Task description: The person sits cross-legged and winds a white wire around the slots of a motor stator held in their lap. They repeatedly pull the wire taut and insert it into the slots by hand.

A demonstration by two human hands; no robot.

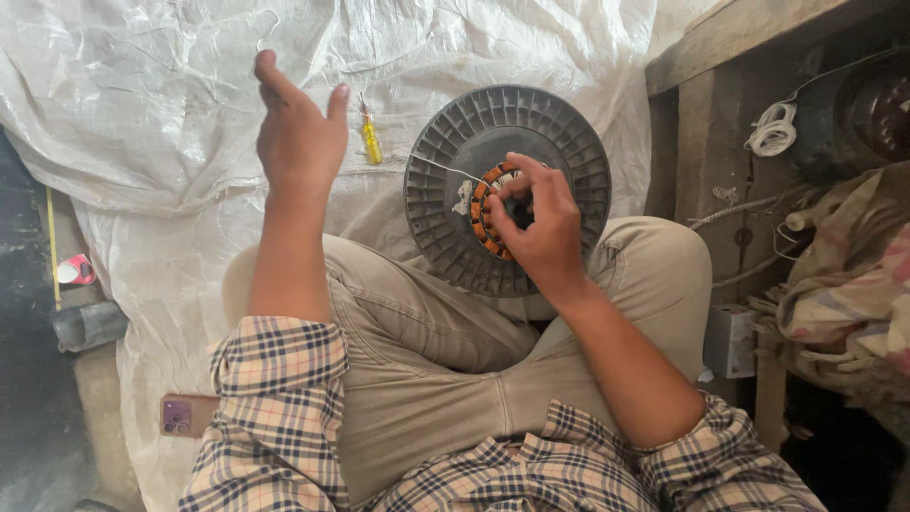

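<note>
A crumpled white plastic sheet (171, 114) covers the floor, with a wooden bench (749, 57) and a heap of cloth (853, 275) at three o'clock. The person sits cross-legged on the sheet, and a round grey motor housing (445, 190) rests against the knee at about one o'clock from the lap. In its centre sits a ring of orange windings (482, 213).

The right hand (536, 223) lies on that ring, fingers curled and pinched close on the windings at the hub. A thin pale wire (441, 167) runs from the ring toward ten o'clock. The left hand (299, 133) is raised over the sheet, loosely open with the thumb out; the wire seems to lead up to it, but whether the fingers grip it cannot be told.

A small yellow screwdriver (370, 142) lies on the sheet between the left hand and the housing. A phone (185, 415) lies at eight o'clock beside the knee, and a coil of white cord (773, 128) hangs on the bench.

To do this well, I judge the wire should be kept taut and in line with the slot while the right hand guides it, so it neither kinks nor scrapes on the edges. The housing should stay braced on the knee so it does not turn.
</note>
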